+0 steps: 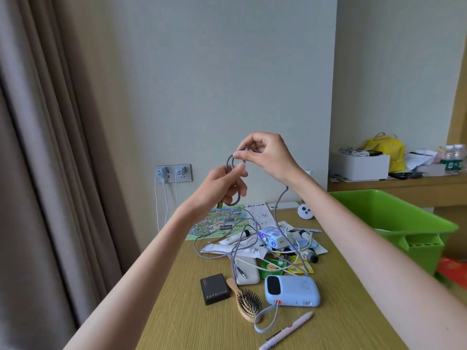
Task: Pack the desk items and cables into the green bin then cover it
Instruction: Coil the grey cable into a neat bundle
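Cable half coiled above the desk

My right hand pinches the cable at the top of a small loop. My left hand curls round the bottom of that loop, and the plug end pokes out below it. Both hands are up in the air, close together.

The long part hangs down from my right hand into the pile on the desk. I think that slack must come up next.

The bin sits to the right, nearer my right arm. A brush, pen and power bank lie near me. Behind are a grey wall and, on the left, a curtain.
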Demonstrator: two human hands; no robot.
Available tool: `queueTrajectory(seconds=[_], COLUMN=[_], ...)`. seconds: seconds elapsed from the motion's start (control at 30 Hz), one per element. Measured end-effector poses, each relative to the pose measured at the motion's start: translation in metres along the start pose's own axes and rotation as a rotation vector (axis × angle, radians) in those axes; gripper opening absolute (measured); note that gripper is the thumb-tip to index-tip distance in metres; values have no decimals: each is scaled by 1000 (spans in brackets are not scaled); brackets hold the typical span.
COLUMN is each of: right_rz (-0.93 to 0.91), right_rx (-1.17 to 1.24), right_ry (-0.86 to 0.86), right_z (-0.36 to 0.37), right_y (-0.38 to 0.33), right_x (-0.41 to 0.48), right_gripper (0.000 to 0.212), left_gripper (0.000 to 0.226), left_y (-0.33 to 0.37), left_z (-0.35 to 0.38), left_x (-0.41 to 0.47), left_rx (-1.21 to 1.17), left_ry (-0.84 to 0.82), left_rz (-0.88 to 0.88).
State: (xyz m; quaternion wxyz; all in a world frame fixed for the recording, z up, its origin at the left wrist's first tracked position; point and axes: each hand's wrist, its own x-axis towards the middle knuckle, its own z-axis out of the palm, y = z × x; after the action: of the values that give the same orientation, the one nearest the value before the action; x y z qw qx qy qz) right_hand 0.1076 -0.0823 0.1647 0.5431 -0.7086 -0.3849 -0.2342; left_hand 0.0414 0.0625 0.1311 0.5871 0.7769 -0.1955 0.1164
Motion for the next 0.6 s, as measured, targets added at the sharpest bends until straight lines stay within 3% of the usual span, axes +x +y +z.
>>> queueTrajectory(seconds=[0.17,0.33,0.47,0.6], right_rz=[75,282,264,239], right_rx=[42,146,221,304], right_ry=[-58,-172,-148,-119], right_z=[-5,-16,-12,0], right_y=[0,20,29,24], right_x=[-1,-13,-23,-27], right_gripper=[14,39,31,29], left_gripper=[29,30,31,34], left_y=[2,2,3,6], left_z=[5,0,-1,6], left_x=[2,8,15,18], left_rx=[13,-20,-4,-43], left_ry=[-32,118,271,291], left_rz=[-18,-9,16,42])
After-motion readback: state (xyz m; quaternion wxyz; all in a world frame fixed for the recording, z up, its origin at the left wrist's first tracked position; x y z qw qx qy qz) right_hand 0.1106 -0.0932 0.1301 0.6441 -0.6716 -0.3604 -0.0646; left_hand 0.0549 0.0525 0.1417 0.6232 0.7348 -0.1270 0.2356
